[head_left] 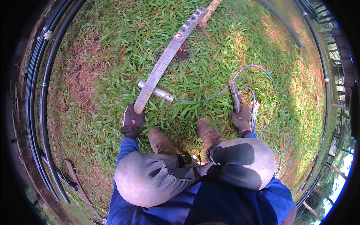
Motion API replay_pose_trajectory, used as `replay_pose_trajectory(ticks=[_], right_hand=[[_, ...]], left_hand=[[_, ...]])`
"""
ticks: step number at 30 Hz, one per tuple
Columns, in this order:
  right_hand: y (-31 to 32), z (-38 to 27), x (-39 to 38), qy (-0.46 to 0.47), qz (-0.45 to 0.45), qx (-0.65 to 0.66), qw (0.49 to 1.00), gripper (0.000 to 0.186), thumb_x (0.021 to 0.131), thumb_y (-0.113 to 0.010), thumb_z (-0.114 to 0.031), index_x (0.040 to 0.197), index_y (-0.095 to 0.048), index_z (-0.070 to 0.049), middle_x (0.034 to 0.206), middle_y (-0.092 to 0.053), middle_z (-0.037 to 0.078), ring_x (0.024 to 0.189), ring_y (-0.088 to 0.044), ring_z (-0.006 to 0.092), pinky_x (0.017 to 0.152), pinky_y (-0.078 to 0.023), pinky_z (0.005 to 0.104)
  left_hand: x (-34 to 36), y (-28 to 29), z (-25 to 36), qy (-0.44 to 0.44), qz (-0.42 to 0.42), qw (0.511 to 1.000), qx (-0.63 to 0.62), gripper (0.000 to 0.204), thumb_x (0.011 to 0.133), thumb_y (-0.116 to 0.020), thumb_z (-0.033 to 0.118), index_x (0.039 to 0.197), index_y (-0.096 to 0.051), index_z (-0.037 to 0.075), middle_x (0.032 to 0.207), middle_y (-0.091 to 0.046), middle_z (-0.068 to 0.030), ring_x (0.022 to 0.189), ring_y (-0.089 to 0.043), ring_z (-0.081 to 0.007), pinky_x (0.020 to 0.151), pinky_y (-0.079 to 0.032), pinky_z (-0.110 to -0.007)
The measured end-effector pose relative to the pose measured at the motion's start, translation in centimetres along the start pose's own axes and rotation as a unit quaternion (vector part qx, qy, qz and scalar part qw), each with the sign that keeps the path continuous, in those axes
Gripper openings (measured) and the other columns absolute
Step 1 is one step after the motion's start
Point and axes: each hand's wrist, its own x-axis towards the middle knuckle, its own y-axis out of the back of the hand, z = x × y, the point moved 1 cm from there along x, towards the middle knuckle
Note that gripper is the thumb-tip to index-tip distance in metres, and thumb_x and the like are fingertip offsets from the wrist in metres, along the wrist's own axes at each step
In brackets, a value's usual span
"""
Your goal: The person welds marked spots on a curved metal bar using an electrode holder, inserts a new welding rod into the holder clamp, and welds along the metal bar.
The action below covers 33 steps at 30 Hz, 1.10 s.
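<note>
My left hand [133, 119], in a dark glove, is closed round the near end of a long flat metal bar [162, 66]. A row of round holes runs along the bar's far part, and one hole spot [178, 36] glows reddish. Under the bar lies a short silvery pipe [163, 94], crossing it near my hand. My right hand [240, 117], also gloved, grips the lower end of a slim dark hand tool [234, 94] whose exact kind I cannot make out. Beside that tool a blue cable [258, 66] loops over the grass.
A wooden piece [210, 13] lies at the bar's far end, near a charred patch [182, 55] with small glowing bits. My boots [208, 132] are planted between my hands. Long black pipes [45, 82] run along the left, and another black pipe [325, 80] along the right.
</note>
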Motion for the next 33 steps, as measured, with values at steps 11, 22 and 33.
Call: replay_pose_trajectory(ticks=[11,22,33], right_hand=[[-2.2,0.5,-1.4,0.107,0.009,-0.047,0.993,0.063,0.068,-0.091,-0.024,0.121,-0.062,-0.008,0.121,-0.064,0.018,0.117,-0.065,0.048,0.095,-0.052,0.0609],[0.8,-1.5,-6.6,0.098,0.063,-0.049,0.992,0.083,0.075,-0.096,-0.035,0.144,-0.061,-0.007,0.149,-0.06,0.023,0.136,-0.06,0.0479,0.111,-0.049,0.0629],[6.9,10.8,-2.7,-0.012,0.159,-0.04,0.986,0.035,0.097,-0.084,-0.042,0.103,-0.079,-0.008,0.099,-0.078,0.019,0.093,-0.077,0.0406,0.081,-0.058,0.0509]], left_hand=[[1.1,-1.0,-0.5,-0.02,-0.026,0.999,0.005,0.055,0.077,-0.093,0.028,0.127,-0.078,0.009,0.11,-0.083,-0.0205,0.1,-0.08,-0.0451,0.091,-0.064,-0.054],[1.2,-0.4,0.5,-0.05,-0.028,0.995,0.086,0.073,0.076,-0.094,0.031,0.14,-0.071,0.004,0.126,-0.08,-0.0236,0.116,-0.076,-0.0462,0.101,-0.06,-0.056],[-4.7,1.6,-0.1,-0.185,0.126,0.966,0.127,0.085,0.077,-0.093,0.031,0.15,-0.062,0.0,0.141,-0.073,-0.0261,0.123,-0.071,-0.0476,0.103,-0.057,-0.059]])
